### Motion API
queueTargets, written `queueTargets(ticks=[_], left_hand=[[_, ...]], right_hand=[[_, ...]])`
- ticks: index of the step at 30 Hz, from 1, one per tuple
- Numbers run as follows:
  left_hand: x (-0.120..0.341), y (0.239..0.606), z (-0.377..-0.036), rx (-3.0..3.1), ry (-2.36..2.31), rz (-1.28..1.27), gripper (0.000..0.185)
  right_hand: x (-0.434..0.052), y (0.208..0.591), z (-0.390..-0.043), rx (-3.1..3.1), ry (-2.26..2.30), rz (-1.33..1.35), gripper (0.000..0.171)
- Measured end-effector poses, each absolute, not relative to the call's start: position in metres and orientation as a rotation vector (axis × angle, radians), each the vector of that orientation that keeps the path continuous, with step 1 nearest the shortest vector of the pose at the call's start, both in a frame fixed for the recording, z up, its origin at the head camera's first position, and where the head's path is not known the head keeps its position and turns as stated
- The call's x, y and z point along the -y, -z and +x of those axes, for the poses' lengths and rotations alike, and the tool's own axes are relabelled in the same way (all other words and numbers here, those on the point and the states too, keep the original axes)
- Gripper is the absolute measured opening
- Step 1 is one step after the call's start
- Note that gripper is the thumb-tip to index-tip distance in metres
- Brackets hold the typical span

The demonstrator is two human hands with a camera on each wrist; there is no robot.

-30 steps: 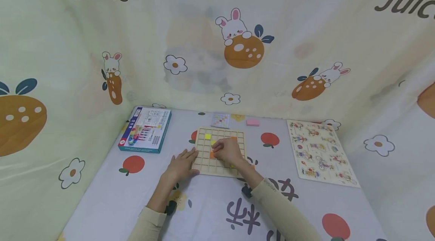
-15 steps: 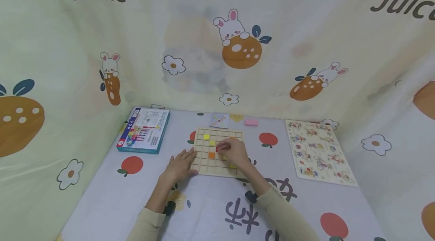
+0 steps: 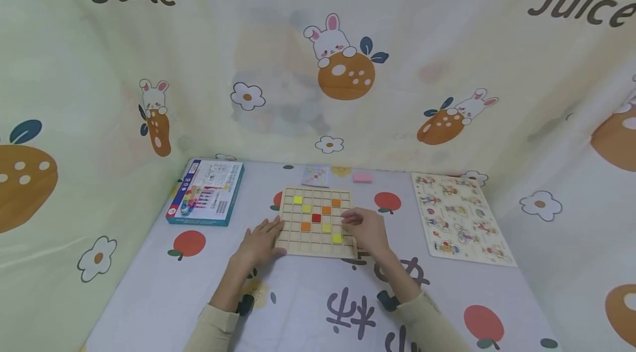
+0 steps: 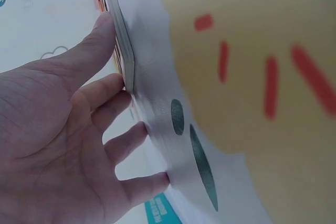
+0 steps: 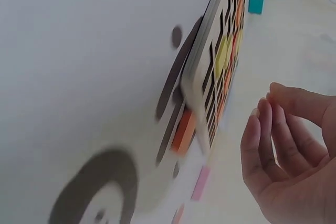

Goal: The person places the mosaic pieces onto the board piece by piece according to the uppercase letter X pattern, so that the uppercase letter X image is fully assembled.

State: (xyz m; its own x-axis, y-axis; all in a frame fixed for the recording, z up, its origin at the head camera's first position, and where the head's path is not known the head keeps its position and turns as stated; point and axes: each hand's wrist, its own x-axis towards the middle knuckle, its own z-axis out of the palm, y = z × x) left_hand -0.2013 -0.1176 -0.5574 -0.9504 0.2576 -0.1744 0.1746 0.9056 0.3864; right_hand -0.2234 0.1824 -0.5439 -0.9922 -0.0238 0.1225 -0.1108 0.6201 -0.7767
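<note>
A wooden grid board [image 3: 298,241] lies on the printed tablecloth and holds several yellow and orange tiles and one red tile [image 3: 316,218] near its middle. My left hand [image 3: 260,241] rests flat by the board's left edge. In the left wrist view, the left hand [image 4: 79,129] has straight fingers against the board's edge [image 4: 123,51]. My right hand [image 3: 365,229] hovers at the board's right edge. The right wrist view shows the right hand [image 5: 283,150] with fingers loosely curled and holding nothing beside the board [image 5: 220,61]. An orange tile [image 5: 185,129] lies on the cloth next to the board.
A blue game box [image 3: 206,199] sits at the back left. A pattern card [image 3: 315,176] and a pink block [image 3: 362,177] lie behind the board. A picture puzzle board [image 3: 457,218] lies at the right. Printed curtains close in the table on three sides.
My right hand has drawn back from the middle of the board to its right edge, leaving the red tile in a cell. The left hand has stayed put.
</note>
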Motion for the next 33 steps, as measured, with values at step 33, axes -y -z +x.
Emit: queueTargets(ticks=[33], left_hand=[[0.117,0.559,-0.202,-2.846,-0.542,0.323,0.085]], right_hand=[[-0.238,0.562,-0.206,2.984,-1.145,-0.036,0.034]])
